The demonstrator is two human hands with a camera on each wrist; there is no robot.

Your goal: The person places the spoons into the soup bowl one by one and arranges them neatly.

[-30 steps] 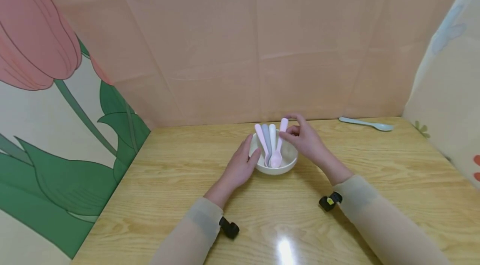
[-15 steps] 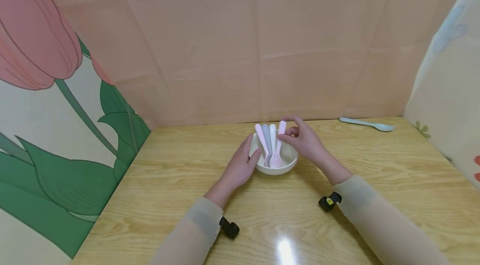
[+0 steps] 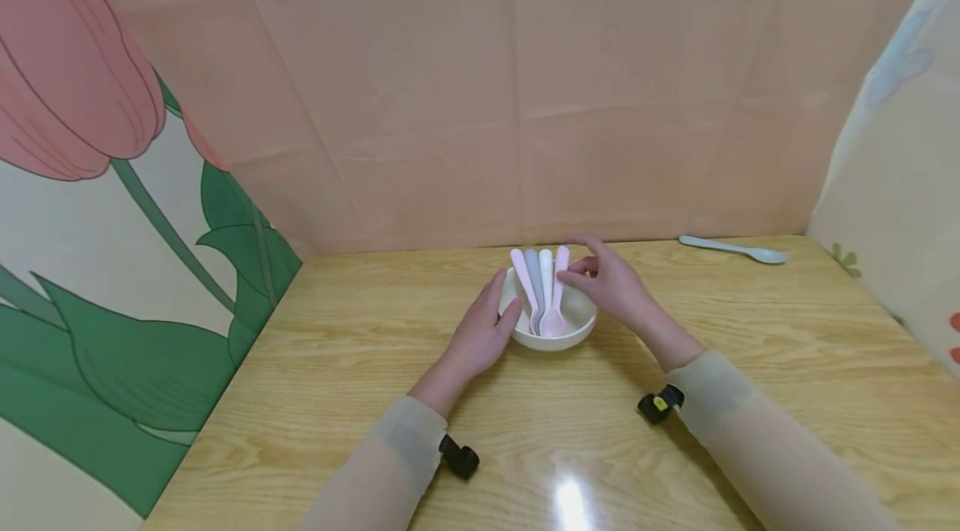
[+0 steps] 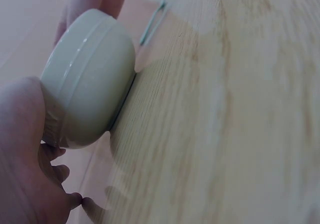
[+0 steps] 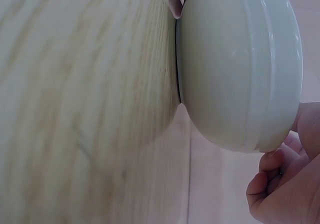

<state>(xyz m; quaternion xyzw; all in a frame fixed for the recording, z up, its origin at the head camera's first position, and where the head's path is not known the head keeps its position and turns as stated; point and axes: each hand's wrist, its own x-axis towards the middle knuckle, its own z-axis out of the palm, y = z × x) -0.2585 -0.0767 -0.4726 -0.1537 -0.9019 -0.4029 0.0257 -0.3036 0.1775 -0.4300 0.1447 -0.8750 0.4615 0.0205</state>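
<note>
A white bowl (image 3: 551, 343) stands on the wooden table, with several slim utensils leaning inside it. From left to right they are a pink one (image 3: 522, 271), a grey one (image 3: 533, 268), a white one (image 3: 546, 264) and a pink spoon (image 3: 553, 321). My left hand (image 3: 480, 329) holds the bowl's left side, thumb over the rim and fingers along the outside. At the bowl's right rim my right hand (image 3: 611, 281) pinches the pink spoon's handle, the index finger arched behind it. Both wrist views show the bowl side-on, its contents hidden.
A light blue spoon (image 3: 735, 248) lies at the table's back right, near the wall. A pinkish cloth (image 3: 420, 97) hangs behind the table (image 3: 360, 398). A panel with painted tulips (image 3: 172, 331) borders the left side.
The pink spoon's handle has sunk slightly and tipped left, towards the white utensil, with my right fingers following. My left hand and the bowl have stayed in place.
</note>
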